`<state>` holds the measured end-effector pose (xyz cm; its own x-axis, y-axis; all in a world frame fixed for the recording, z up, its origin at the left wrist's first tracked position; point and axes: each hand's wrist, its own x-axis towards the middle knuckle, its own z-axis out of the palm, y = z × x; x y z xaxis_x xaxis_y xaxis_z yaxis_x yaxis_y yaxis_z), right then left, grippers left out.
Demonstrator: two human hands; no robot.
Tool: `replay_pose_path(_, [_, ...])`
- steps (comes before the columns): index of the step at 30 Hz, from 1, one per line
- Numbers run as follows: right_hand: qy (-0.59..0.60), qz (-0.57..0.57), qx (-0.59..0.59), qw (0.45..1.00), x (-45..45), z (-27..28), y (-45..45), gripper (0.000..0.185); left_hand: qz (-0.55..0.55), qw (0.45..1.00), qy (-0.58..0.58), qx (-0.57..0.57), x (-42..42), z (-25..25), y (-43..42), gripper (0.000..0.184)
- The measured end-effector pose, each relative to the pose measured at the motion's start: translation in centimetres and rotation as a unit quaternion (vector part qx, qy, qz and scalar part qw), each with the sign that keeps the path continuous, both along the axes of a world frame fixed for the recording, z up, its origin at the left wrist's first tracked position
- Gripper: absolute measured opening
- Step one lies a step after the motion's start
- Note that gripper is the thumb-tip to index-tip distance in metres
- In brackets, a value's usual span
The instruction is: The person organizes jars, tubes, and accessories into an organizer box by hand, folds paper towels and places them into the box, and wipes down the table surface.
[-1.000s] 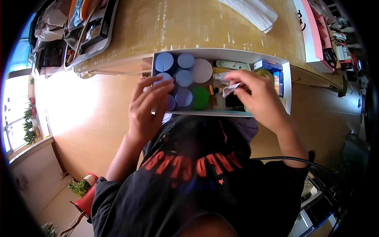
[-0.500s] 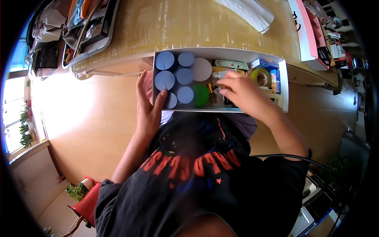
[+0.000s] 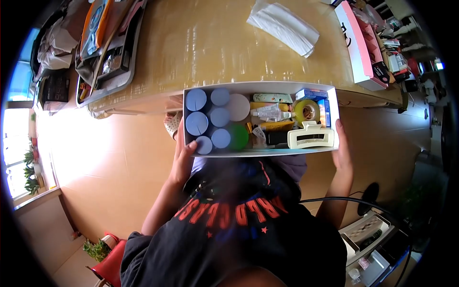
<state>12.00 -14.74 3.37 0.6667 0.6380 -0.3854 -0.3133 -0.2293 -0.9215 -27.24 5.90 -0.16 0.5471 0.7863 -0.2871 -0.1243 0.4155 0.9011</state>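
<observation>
A white box [image 3: 260, 153] is held between both hands at its short ends, in front of the torso. My left hand [image 3: 183, 155] grips its left end, thumb over the near corner. My right hand [image 3: 343, 150] presses against the right end. Inside, on the left, stand several blue-topped round containers [image 3: 196, 123], a pale round lid [image 3: 237, 107] and a green lid [image 3: 239, 137]. The right part holds tubes [image 3: 273, 113], a roll of yellow-green tape [image 3: 306, 112], small blue boxes [image 3: 311, 94] and a cream hair clip [image 3: 311, 136].
Beyond the box is a table [image 3: 201, 52] with folded white paper [image 3: 283, 27]. A loaded tray [image 3: 130, 76] sits at the far left, a pink and white box [image 3: 356, 48] at the right. A red chair [image 3: 111, 263] and a black cable [image 3: 334, 198] are nearer.
My right hand has come out of the box and moved to its right end. My left hand still holds the left end. The box sits lower in view, and the cream clip shows fully.
</observation>
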Motion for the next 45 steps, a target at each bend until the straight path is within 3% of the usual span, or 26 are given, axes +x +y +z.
replay_pose_path(2, [0.163, 0.042, 0.082, 0.982, 0.2, -2.2, -1.7, 0.063, 0.009, 1.0, 0.012, 0.007, -0.2, -0.5, 0.1, 0.105])
replay_pose_path(7, [0.167, -0.02, 0.082, 0.982, 0.7, -3.7, -3.0, 0.052, -0.027, 0.998, 0.039, 0.042, -0.7, 1.8, -1.0, 0.101])
replay_pose_path(11, [0.197, -0.066, 0.064, 0.976, -1.0, 0.1, -6.8, 0.043, -0.09, 0.978, 0.184, 0.035, -2.5, 5.1, -2.6, 0.107])
replay_pose_path(14, [0.161, -0.171, 0.122, 0.964, -2.5, -0.2, -11.3, 0.043, -0.079, 0.988, 0.082, 0.106, -1.7, 6.5, -2.6, 0.122])
replay_pose_path(16, [0.167, -0.226, 0.157, 0.947, -4.4, 1.8, -12.1, 0.043, -0.082, 0.986, 0.082, 0.118, -1.3, 6.9, -2.0, 0.116])
replay_pose_path(18, [0.159, -0.334, 0.172, 0.913, -6.6, 7.4, -8.5, 0.052, -0.09, 0.988, 0.078, 0.102, 0.2, 7.5, 0.2, 0.112])
replay_pose_path(19, [0.088, -0.312, 0.184, 0.928, -7.1, 7.0, -8.8, 0.049, -0.102, 0.983, 0.062, 0.138, 1.9, 7.9, 1.6, 0.11])
replay_pose_path(24, [0.157, -0.325, 0.162, 0.918, -7.5, 9.5, -9.2, 0.053, -0.149, 0.96, -0.004, 0.235, 12.2, 9.9, 8.5, 0.094])
replay_pose_path(29, [0.121, -0.292, 0.219, 0.923, -7.1, 6.5, -13.6, 0.057, -0.205, 0.949, -0.053, 0.234, 23.4, 7.7, 13.5, 0.076])
replay_pose_path(31, [0.113, -0.258, 0.247, 0.927, -6.9, 4.2, -15.7, 0.058, -0.271, 0.924, -0.046, 0.267, 27.6, 10.4, 13.0, 0.069])
replay_pose_path(32, [0.109, -0.24, 0.26, 0.929, -6.9, 3.0, -16.5, 0.059, -0.265, 0.933, -0.06, 0.234, 29.8, 9.0, 13.5, 0.068])
replay_pose_path(36, [0.119, -0.207, 0.285, 0.928, -8.3, -1.2, -17.8, 0.061, -0.404, 0.856, 0.073, 0.314, 34.5, 13.7, 12.8, 0.077])
replay_pose_path(37, [0.128, -0.239, 0.278, 0.922, -9.2, -1.3, -16.6, 0.063, -0.412, 0.856, 0.042, 0.309, 35.9, 12.8, 12.9, 0.083])
replay_pose_path(42, [0.181, -0.306, 0.276, 0.893, -12.1, 0.9, -11.0, 0.072, -0.439, 0.822, -0.033, 0.36, 39.8, 7.2, 16.5, 0.059])
replay_pose_path(45, [0.206, -0.303, 0.276, 0.889, -12.2, 1.4, -10.7, 0.069, -0.395, 0.816, 0.088, 0.412, 37.1, 9.6, 18.8, 0.065])
